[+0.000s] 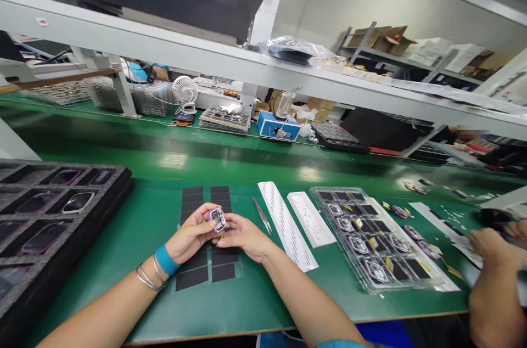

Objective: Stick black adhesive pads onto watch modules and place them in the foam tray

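Note:
Between my two hands is a small rounded-square device housing (218,218) with a purple rim and its inner parts showing. My left hand (196,231) grips it from the left, thumb on its face. From the right, the fingers of my right hand (242,237) close on its edge, by a short yellow strip (222,236). Beneath the hands, two columns of black rectangular pieces (192,278) lie on the green table (140,276). Right of them rest metal tweezers (262,215), a white printed sheet (287,225) and a white block with small marks (312,219).
A clear tray (370,238) of similar housings stands to the right, loose housings (413,233) beyond it. A co-worker's hands (498,246) are at the far right. On the left, a black foam tray (68,216) holds several housings. A metal shelf beam (197,51) crosses above the table.

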Motion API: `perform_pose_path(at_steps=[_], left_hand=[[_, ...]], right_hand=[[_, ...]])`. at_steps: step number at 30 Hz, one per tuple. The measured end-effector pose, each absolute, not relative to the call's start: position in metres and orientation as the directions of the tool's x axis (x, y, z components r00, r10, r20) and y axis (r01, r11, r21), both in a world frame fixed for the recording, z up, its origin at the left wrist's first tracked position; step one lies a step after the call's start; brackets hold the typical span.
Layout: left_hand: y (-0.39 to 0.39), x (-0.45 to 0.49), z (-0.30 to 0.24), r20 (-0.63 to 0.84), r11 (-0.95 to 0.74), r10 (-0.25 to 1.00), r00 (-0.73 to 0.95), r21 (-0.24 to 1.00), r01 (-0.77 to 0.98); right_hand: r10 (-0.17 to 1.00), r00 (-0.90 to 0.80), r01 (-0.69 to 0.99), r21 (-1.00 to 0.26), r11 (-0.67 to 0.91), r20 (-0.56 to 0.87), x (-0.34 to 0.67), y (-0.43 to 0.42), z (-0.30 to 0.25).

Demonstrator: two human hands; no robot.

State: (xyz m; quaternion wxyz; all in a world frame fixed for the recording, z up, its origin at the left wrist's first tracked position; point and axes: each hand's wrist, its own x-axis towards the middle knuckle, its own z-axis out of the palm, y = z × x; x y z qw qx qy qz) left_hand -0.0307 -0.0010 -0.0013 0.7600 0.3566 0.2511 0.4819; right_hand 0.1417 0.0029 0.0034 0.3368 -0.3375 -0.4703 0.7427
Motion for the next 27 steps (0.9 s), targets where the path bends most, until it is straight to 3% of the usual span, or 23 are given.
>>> perform_pose_path(at_steps=[5, 12, 15, 20, 27], left_hand=[[0.001, -0.033, 0.002, -0.058, 0.261, 0.935, 0.351, 0.782, -0.566], [0.000, -0.027, 0.002, -0.232, 0.436, 0.867, 0.440, 0.781, -0.448], [-0.002, -0.025, -0.002, -0.283, 0.516, 0.814, 0.508, 0.754, -0.407], [-0.002, -0.026, -0.004, -0.314, 0.584, 0.752, 0.580, 0.725, -0.365], [-0.003, -0.021, -0.004, -0.325, 0.493, 0.823, 0.467, 0.816, -0.301]], right_hand=[[0.836, -0.473, -0.174, -0.901, -0.398, -0.278, 0.153, 0.011, 0.007], [0.960, -0.272, -0.277, -0.949, -0.152, -0.074, 0.164, 0.020, 0.013], [0.960, -0.276, -0.185, -0.983, -0.009, 0.043, 0.160, 0.018, 0.007], [0.927, -0.294, 0.114, -0.954, 0.276, 0.233, 0.157, 0.016, 0.004], [0.862, -0.341, 0.297, -0.827, 0.477, 0.375, 0.149, 0.009, 0.006]])
